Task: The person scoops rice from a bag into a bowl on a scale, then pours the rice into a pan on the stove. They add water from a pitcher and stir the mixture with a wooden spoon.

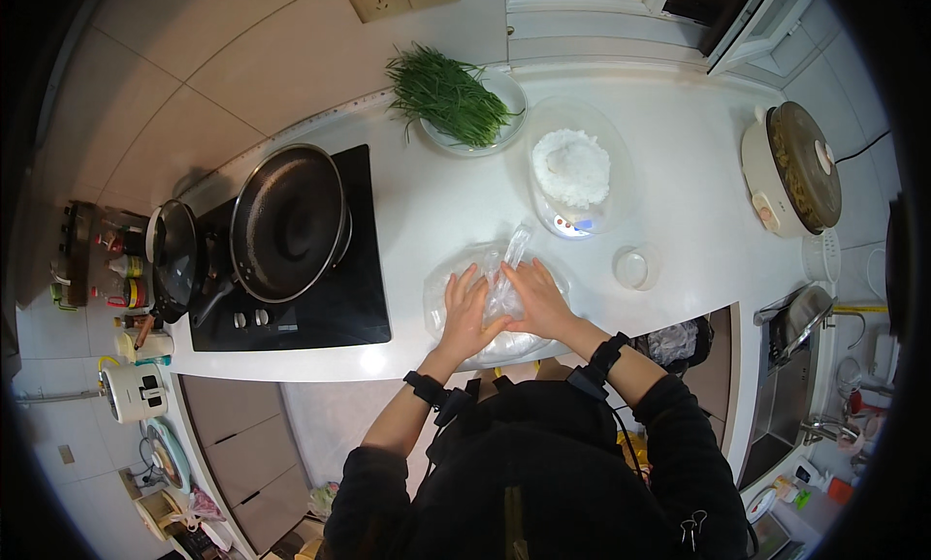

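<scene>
A clear plastic bag with pale contents lies at the counter's front edge, its gathered neck pointing away from me. My left hand grips the bag's left side, fingers spread over the plastic. From the other side, my right hand holds the bag close to the neck, and my thumbs nearly meet in front of it. What exactly fills the bag is hard to make out. Beyond it, a translucent bowl with a heap of white powder sits on a white kitchen scale.
A plate of green chives stands at the back. Left is a black cooktop with a frying pan. Right of the bag stands a small clear cup. A lidded electric pot and a sink are farther right.
</scene>
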`<move>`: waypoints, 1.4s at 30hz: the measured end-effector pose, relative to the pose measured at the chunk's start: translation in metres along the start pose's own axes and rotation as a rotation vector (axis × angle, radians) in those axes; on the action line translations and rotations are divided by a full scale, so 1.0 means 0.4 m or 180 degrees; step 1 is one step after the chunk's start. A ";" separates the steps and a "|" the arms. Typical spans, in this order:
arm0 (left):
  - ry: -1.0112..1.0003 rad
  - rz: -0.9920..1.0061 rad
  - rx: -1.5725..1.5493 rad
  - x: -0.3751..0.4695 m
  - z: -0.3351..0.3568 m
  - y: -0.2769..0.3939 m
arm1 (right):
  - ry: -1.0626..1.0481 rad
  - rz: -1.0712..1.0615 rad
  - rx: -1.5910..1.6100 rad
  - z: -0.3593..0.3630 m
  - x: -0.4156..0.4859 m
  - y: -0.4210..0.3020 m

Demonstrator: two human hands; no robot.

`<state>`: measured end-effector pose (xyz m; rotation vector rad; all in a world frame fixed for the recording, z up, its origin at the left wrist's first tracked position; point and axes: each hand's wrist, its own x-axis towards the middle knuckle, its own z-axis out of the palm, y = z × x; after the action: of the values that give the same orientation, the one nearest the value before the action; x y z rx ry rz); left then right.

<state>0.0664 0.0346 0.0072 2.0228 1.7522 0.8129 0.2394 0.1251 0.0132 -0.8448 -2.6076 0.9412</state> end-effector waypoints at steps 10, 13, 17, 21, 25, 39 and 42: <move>-0.0142 -0.0063 -0.0039 0.003 0.029 -0.024 | 0.0017 -0.0029 -0.0160 0.028 0.005 0.021; -0.0209 -0.0082 0.0079 0.003 0.041 -0.033 | 0.0006 -0.0042 -0.0224 0.043 0.006 0.030; -0.0263 -0.0063 0.0255 0.005 0.056 -0.042 | 0.0024 -0.0101 -0.0205 0.050 0.009 0.036; -0.0523 -0.0307 -0.0108 0.019 0.032 -0.032 | 0.0050 -0.0048 0.0140 0.023 0.017 0.014; -0.0080 -0.0629 -0.1576 0.049 -0.048 -0.011 | 0.0677 0.0302 0.2366 -0.025 0.041 -0.045; 0.0195 -0.1927 -0.2721 -0.026 -0.033 -0.069 | 0.0458 0.0345 0.1236 -0.040 0.035 0.061; -0.0133 -0.2098 -0.2976 -0.014 -0.061 -0.080 | 0.0390 0.0197 0.1098 -0.034 0.034 0.073</move>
<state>0.0257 0.0324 0.0061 0.7924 1.4396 1.0513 0.2467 0.1584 0.0048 -0.8622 -2.2372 1.2658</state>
